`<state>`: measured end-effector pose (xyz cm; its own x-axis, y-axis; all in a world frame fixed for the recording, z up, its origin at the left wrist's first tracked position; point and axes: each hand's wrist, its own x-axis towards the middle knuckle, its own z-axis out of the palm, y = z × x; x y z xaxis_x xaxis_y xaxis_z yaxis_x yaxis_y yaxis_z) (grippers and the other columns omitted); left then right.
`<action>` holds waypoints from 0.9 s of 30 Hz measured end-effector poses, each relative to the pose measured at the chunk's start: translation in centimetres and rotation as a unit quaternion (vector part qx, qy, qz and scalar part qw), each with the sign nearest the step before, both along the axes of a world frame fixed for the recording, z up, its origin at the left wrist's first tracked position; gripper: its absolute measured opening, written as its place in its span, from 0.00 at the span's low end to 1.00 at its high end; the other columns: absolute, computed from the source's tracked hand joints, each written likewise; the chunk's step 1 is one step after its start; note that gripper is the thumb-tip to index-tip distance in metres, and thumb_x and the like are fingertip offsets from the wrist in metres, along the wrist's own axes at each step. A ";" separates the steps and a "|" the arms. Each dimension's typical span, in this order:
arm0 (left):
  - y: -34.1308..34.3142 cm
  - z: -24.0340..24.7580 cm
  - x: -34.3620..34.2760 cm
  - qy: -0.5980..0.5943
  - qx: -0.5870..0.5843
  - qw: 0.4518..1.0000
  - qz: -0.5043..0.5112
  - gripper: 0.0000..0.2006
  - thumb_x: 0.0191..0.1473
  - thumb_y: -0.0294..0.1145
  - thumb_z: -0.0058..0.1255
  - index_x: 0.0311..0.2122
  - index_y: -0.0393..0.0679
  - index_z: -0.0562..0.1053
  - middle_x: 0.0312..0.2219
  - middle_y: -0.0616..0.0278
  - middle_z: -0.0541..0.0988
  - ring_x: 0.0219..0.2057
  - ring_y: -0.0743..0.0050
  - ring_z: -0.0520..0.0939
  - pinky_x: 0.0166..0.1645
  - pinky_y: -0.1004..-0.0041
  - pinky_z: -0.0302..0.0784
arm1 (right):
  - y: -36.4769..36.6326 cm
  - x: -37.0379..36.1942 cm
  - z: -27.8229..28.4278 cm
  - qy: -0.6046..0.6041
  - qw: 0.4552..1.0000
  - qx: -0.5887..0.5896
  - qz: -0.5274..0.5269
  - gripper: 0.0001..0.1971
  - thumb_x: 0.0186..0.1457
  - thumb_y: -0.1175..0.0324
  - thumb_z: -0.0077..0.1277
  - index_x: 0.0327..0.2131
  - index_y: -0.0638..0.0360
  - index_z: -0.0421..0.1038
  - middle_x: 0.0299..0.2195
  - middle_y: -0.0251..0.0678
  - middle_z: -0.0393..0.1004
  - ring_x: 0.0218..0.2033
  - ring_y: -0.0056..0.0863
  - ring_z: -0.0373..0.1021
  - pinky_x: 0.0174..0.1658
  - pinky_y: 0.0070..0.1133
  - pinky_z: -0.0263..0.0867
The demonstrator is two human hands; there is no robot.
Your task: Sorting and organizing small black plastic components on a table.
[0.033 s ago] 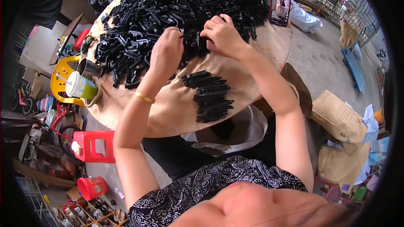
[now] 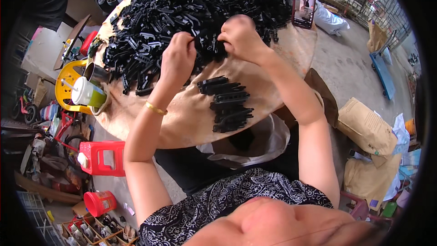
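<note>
A large heap of long black plastic parts point(image 2: 150, 23) covers the far half of the round table point(image 2: 182, 123), which has a tan cover. At the heap's near edge, my left hand point(image 2: 179, 57) is closed with its fingertips pinched. To its right, my right hand point(image 2: 240, 40) is curled with its thumb against the fingers, and its upper part is blurred. Whatever each hand grips cannot be told apart from the black heap behind. Nearer to me, a small stack of black plastic parts point(image 2: 227, 105) lies side by side in a column, close to the table's front edge.
A phone point(image 2: 303, 7) stands upright at the heap's right. Left of the table are a lidded cup point(image 2: 86, 92) with a straw, a yellow chair point(image 2: 63, 82), a red jug point(image 2: 102, 158) and a red bucket point(image 2: 99, 203). An open white bag point(image 2: 273, 139) sits below the front edge.
My left hand has drawn slightly left and toward me, widening the gap between the hands. The right hand's fingers have shifted a little. The small stack looks the same.
</note>
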<state>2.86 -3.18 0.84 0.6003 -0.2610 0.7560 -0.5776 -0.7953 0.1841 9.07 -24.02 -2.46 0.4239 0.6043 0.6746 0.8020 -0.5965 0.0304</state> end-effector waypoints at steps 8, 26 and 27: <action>2.2 -0.4 -2.0 0.431 -0.461 0.772 -0.079 0.09 0.59 0.31 0.43 0.39 0.35 0.69 0.28 0.60 0.79 0.17 0.88 0.68 0.18 0.86 0.62 | -0.2 -0.3 0.2 0.050 0.998 0.010 -0.029 0.03 0.47 0.71 0.53 0.28 0.54 0.71 0.33 0.29 0.71 0.40 0.29 0.66 0.45 0.26 0.58; 0.0 -0.9 -3.4 0.456 -0.411 0.784 -0.094 0.14 0.57 0.31 0.50 0.46 0.35 0.72 0.24 0.71 0.75 0.21 0.91 0.69 0.23 0.87 0.63 | 2.5 -4.6 0.9 0.345 0.889 0.228 0.195 0.05 0.57 0.72 0.49 0.35 0.63 0.70 0.23 0.37 0.74 0.25 0.22 0.72 0.30 0.18 0.67; 0.1 -1.0 -3.4 0.442 -0.378 0.809 -0.092 0.15 0.55 0.30 0.52 0.46 0.35 0.72 0.25 0.71 0.75 0.21 0.91 0.69 0.23 0.87 0.63 | 2.4 -4.6 0.8 0.320 0.900 0.225 0.195 0.05 0.56 0.73 0.49 0.36 0.63 0.70 0.23 0.37 0.74 0.25 0.21 0.72 0.30 0.18 0.67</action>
